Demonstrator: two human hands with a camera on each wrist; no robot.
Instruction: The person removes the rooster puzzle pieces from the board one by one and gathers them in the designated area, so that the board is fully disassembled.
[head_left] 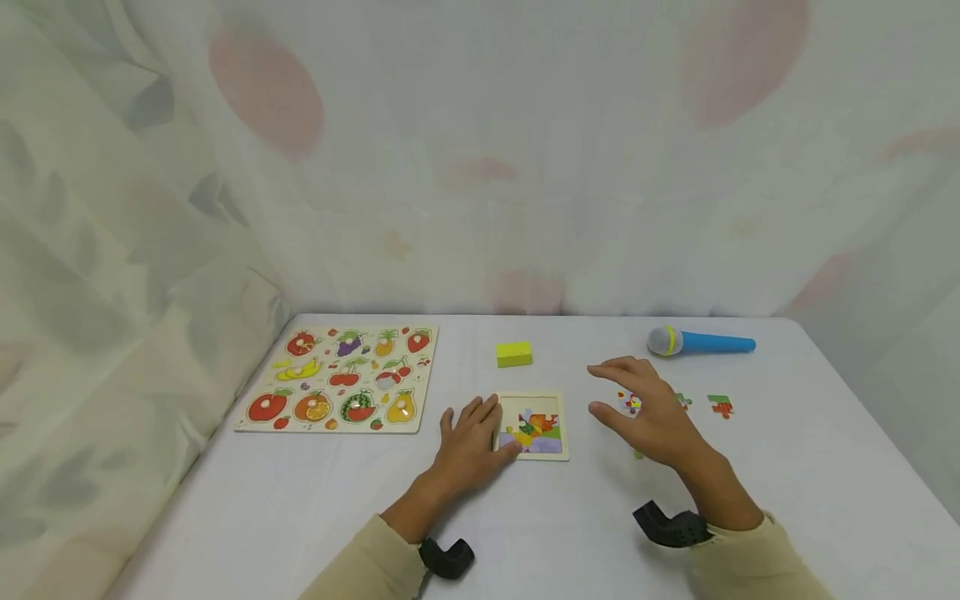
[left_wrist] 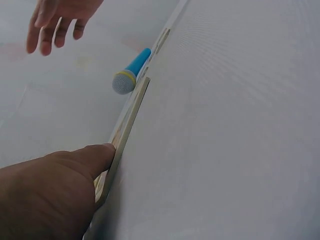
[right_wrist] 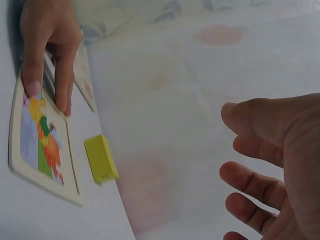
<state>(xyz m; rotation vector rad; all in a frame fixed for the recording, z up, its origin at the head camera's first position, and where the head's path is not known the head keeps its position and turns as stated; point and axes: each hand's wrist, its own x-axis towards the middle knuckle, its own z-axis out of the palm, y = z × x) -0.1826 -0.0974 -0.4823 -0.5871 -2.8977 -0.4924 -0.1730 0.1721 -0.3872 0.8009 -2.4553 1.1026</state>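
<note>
A small square wooden jigsaw puzzle (head_left: 551, 457), its picture partly filled in, lies flat on the table. My left hand (head_left: 468, 450) rests at its left side, the thumb pressing on the frame and the fingers fairly straight near the far left corner. In the right wrist view the puzzle (right_wrist: 45, 187) shows orange, green and purple pieces. My right hand (head_left: 652, 417) hovers over the table right of the puzzle, thumb and fingers spread with nothing between them. Near it lie loose jigsaw pieces, one (head_left: 628, 403) beside the fingers and another (head_left: 722, 407) farther right; the hand partly hides others.
A wooden fruit peg puzzle (head_left: 333, 379) lies at the left. Behind the small puzzle sits a yellow block (head_left: 513, 354). At the back right is a blue toy microphone (head_left: 701, 342) with a grey head. Patterned curtains (head_left: 480, 167) hang behind the white table (head_left: 555, 533).
</note>
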